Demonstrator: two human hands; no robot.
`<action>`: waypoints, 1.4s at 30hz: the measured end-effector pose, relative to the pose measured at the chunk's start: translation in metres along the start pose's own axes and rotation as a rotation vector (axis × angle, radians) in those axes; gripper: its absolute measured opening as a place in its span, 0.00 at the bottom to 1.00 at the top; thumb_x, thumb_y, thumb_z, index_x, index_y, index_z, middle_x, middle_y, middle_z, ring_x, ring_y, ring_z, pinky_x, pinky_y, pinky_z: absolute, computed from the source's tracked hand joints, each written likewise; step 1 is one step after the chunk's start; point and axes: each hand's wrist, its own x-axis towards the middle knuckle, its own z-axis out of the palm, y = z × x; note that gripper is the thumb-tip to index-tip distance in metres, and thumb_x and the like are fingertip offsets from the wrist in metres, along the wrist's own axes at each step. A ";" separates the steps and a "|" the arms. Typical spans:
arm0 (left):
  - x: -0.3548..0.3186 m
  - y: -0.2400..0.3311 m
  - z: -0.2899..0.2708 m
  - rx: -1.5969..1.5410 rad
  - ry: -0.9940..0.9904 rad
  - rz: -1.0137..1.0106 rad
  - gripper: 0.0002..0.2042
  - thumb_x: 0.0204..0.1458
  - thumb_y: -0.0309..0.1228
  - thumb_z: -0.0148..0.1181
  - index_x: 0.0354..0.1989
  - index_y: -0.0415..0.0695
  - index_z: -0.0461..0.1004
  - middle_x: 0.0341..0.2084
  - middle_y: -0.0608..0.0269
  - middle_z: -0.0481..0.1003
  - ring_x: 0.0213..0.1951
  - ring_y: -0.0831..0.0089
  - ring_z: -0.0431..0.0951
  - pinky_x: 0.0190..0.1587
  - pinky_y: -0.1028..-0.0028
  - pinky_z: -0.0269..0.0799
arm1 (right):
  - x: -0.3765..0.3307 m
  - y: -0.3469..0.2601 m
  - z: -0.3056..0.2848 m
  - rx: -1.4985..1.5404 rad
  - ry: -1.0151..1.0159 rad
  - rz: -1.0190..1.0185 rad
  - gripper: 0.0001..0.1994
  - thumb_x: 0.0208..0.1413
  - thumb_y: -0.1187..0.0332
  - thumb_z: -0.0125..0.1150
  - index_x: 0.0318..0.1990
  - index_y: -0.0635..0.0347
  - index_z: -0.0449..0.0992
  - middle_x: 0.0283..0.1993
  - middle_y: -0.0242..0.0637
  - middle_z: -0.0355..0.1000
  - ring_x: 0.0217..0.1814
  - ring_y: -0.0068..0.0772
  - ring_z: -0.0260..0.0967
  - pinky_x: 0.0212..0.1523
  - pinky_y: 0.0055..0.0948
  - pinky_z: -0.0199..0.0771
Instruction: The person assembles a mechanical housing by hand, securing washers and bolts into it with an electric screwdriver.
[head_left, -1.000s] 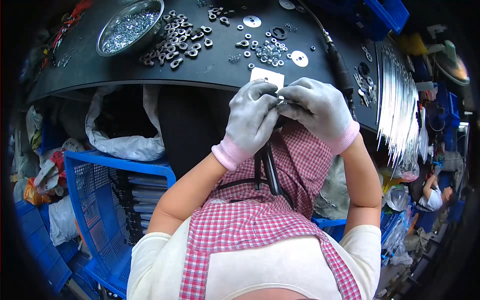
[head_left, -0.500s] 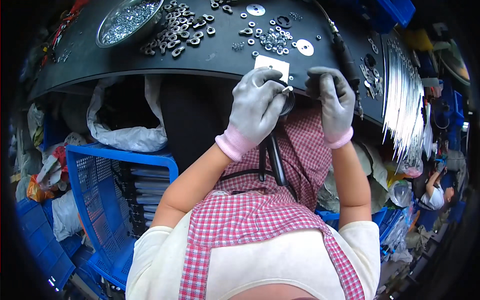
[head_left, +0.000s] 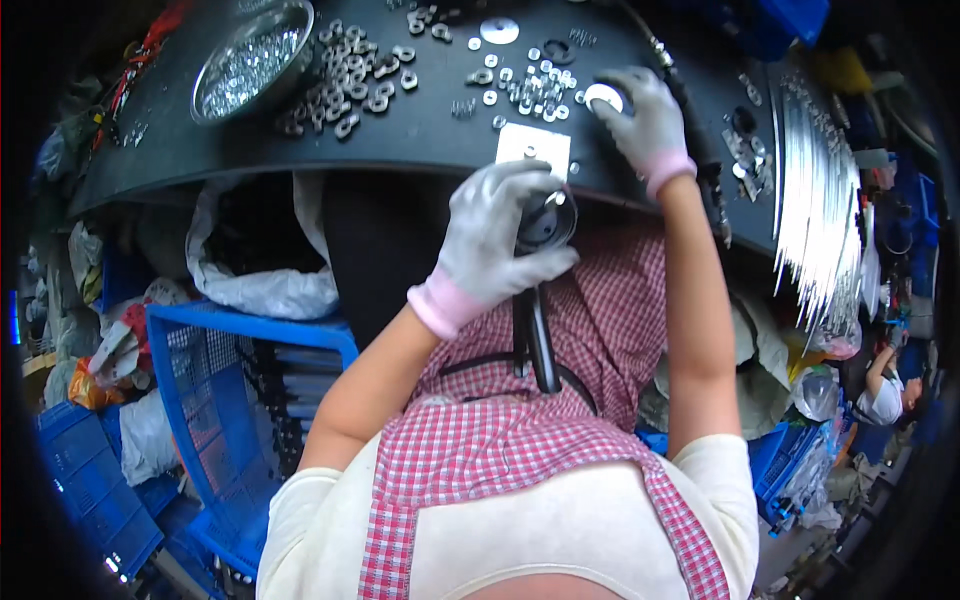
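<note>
In the head view, a black rod-shaped part (head_left: 536, 330) with a round metal head was gripped by the gloved left hand (head_left: 497, 235), fingers closed around the head, just below the edge of the dark table (head_left: 420, 130). Its long axis ran down toward the checked apron (head_left: 520, 470). A flat silver disc (head_left: 603, 97) lay up and to the right of that part, on the table, and was pinched by the gloved right hand (head_left: 645, 120), the nearer one to it. A pale square plate (head_left: 533, 152) lay between the hands. Shiny washers (head_left: 345, 85) were scattered beside a steel bowl (head_left: 250, 62) of small glinting pieces.
</note>
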 end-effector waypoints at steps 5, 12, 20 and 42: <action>0.004 -0.011 0.002 -0.013 0.052 0.050 0.29 0.32 0.36 0.72 0.45 0.43 0.69 0.44 0.57 0.70 0.48 0.62 0.70 0.54 0.67 0.64 | 0.031 -0.019 0.001 -0.084 -0.063 -0.174 0.13 0.51 0.61 0.60 0.34 0.62 0.78 0.37 0.42 0.74 0.42 0.42 0.71 0.45 0.37 0.71; -0.001 -0.010 0.001 -0.145 -0.033 -0.143 0.31 0.37 0.29 0.71 0.53 0.41 0.63 0.43 0.61 0.69 0.44 0.76 0.70 0.48 0.76 0.68 | 0.004 -0.033 -0.026 0.169 0.145 -0.122 0.12 0.49 0.62 0.63 0.34 0.61 0.77 0.34 0.41 0.75 0.36 0.40 0.72 0.41 0.32 0.72; -0.007 -0.009 0.016 -0.132 0.162 -0.048 0.36 0.32 0.37 0.72 0.52 0.43 0.62 0.41 0.55 0.71 0.44 0.57 0.73 0.47 0.62 0.68 | -0.048 -0.099 -0.091 0.632 -0.043 -0.271 0.11 0.43 0.68 0.67 0.35 0.59 0.78 0.39 0.40 0.74 0.42 0.38 0.72 0.44 0.29 0.70; -0.009 -0.008 0.012 -0.132 0.087 -0.141 0.37 0.31 0.38 0.72 0.54 0.46 0.61 0.46 0.60 0.68 0.50 0.58 0.68 0.55 0.62 0.60 | -0.012 -0.090 -0.099 0.483 -0.411 -0.450 0.09 0.45 0.73 0.63 0.37 0.58 0.77 0.35 0.38 0.74 0.38 0.41 0.72 0.40 0.31 0.73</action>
